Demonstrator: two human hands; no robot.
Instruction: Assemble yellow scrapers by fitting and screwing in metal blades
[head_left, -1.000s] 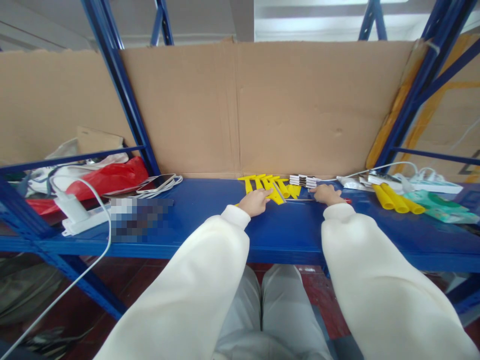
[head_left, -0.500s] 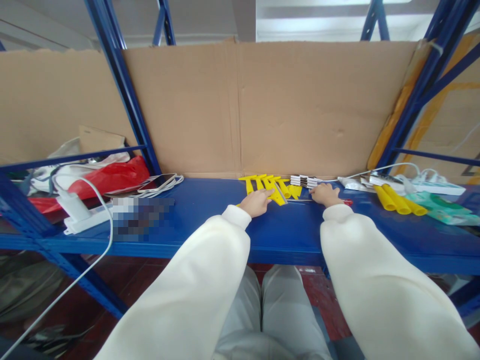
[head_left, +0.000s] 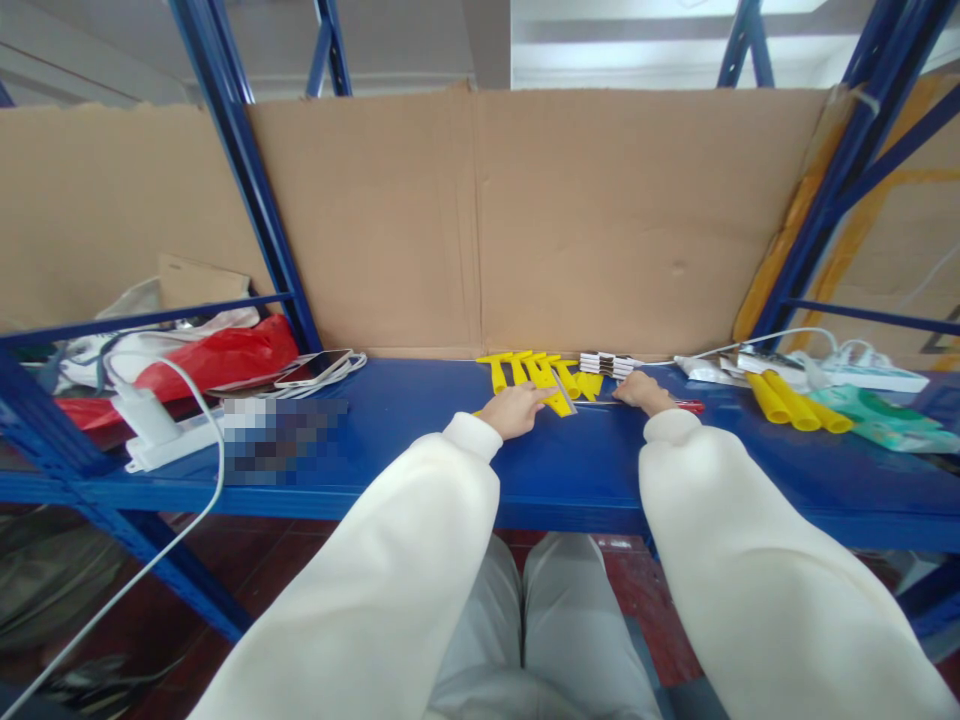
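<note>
On the blue shelf (head_left: 420, 430), my left hand (head_left: 514, 410) is closed on a yellow scraper (head_left: 561, 402) with a thin pale blade edge. Several yellow T-shaped pieces (head_left: 519, 368) lie in a row just behind it. My right hand (head_left: 642, 392) is closed at a thin metal rod, part of a screwdriver with a red handle (head_left: 690, 406) that lies to its right. A stack of white pieces with black bands (head_left: 606, 364) rests behind and left of my right hand.
Yellow tubes (head_left: 796, 405), a green and white packet (head_left: 889, 415) and a white power strip (head_left: 877, 378) lie at the right. At the left are a phone (head_left: 315, 368), a red bag (head_left: 225, 355) and a white charger (head_left: 154, 425). Cardboard (head_left: 600, 220) stands behind.
My right hand has shifted slightly left and its fingers have drawn together at the rod. The yellow scraper in my left hand has turned and moved slightly.
</note>
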